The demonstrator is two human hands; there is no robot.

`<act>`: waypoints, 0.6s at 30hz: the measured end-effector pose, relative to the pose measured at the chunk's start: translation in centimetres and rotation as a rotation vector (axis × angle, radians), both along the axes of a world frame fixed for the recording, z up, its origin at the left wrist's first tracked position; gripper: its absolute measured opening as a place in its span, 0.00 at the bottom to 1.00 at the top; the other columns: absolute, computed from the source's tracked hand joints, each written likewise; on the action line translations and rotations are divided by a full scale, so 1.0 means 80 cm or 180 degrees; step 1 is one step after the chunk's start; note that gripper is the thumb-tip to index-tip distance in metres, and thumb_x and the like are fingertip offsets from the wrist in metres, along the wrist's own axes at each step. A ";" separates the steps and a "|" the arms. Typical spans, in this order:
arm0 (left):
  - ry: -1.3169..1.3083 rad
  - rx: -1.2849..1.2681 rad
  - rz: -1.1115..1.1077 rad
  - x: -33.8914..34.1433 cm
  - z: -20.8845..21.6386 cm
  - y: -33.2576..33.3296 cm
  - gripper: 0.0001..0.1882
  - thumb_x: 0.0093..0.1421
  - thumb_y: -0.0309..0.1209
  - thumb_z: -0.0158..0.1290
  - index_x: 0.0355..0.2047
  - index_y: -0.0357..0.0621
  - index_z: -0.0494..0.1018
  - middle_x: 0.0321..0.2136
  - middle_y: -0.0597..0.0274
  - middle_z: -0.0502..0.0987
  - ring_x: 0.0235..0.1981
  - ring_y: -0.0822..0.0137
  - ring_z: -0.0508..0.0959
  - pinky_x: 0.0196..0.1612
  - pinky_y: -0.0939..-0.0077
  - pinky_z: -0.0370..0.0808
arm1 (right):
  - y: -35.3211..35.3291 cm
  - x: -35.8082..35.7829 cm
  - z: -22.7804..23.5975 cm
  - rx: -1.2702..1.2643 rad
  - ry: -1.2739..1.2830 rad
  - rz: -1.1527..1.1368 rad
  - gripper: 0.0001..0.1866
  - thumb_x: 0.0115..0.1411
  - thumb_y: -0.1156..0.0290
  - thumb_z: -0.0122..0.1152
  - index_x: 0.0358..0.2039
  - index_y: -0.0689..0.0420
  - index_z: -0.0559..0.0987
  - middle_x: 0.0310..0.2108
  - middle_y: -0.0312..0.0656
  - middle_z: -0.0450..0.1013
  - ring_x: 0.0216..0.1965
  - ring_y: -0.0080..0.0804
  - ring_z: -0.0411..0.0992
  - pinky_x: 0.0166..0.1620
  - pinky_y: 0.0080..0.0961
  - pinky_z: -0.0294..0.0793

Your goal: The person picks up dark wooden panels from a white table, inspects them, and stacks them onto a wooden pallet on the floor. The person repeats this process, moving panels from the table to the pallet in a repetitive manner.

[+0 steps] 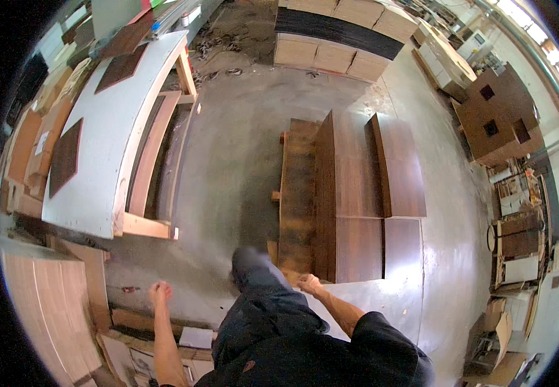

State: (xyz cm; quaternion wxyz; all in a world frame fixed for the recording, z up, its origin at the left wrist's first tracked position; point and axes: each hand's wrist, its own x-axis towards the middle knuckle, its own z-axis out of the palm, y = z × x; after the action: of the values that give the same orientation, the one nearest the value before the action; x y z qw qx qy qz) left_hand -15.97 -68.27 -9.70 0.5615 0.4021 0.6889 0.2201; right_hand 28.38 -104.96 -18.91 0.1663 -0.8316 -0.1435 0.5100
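Observation:
My left hand point(160, 293) hangs out in front at the lower left, its fingers curled in and nothing showing in them. Nearest to it are the pale wood-grain panels stacked at the left. My right hand point(309, 282) is closed too, with no object visible in it; in this view it overlaps the near end of a low wooden pallet point(297, 242). Dark brown wood-grain panels point(357, 187) are stacked on and beside that pallet, to the right of my hand. One of my legs is stretched forward, its dark shoe blurred.
A white-topped workbench point(105, 138) with a dark brown panel point(66, 158) on it stands at the left. Pale wood-grain panels point(40, 309) rise at the lower left. Stacked boxes point(334, 35) are at the far end. A large brown box point(499, 119) and a loaded rack point(518, 238) line the right.

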 end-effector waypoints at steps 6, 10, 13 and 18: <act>-0.1401 0.0195 -0.0586 0.138 0.013 0.127 0.05 0.60 0.28 0.57 0.37 0.43 0.76 0.29 0.64 0.79 0.27 0.72 0.78 0.29 0.81 0.74 | 0.091 -0.054 -0.113 0.1012 -0.0546 0.0728 0.18 0.57 0.54 0.61 0.33 0.59 0.83 0.34 0.52 0.79 0.34 0.49 0.78 0.35 0.42 0.78; -0.2125 0.0110 -0.1382 0.234 0.057 0.168 0.13 0.62 0.36 0.58 0.43 0.44 0.77 0.36 0.62 0.81 0.34 0.71 0.80 0.38 0.74 0.78 | 0.227 -0.020 -0.108 0.0607 -0.0133 0.1200 0.16 0.60 0.59 0.57 0.31 0.60 0.81 0.30 0.50 0.78 0.31 0.45 0.76 0.32 0.40 0.76; -0.1660 -0.0493 -0.0774 0.252 0.058 0.224 0.12 0.63 0.36 0.57 0.43 0.43 0.77 0.36 0.62 0.81 0.33 0.71 0.80 0.36 0.75 0.77 | 0.367 0.063 -0.100 0.0497 -0.0257 0.2298 0.15 0.62 0.62 0.54 0.31 0.61 0.80 0.29 0.49 0.77 0.30 0.41 0.75 0.30 0.38 0.73; -0.1260 -0.0035 -0.0421 0.272 0.068 0.362 0.13 0.64 0.35 0.56 0.43 0.39 0.77 0.35 0.59 0.81 0.34 0.68 0.81 0.36 0.76 0.77 | 0.585 0.243 -0.097 0.1280 -0.1352 0.4782 0.13 0.66 0.68 0.50 0.32 0.63 0.78 0.26 0.47 0.76 0.28 0.34 0.73 0.29 0.35 0.70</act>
State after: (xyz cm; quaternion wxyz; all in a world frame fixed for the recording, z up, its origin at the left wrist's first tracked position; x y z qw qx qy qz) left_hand 5.78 -39.29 -4.23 0.7013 0.3923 0.5384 0.2537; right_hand 47.78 -58.17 -26.65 -0.1054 -0.5462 -0.7820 0.2810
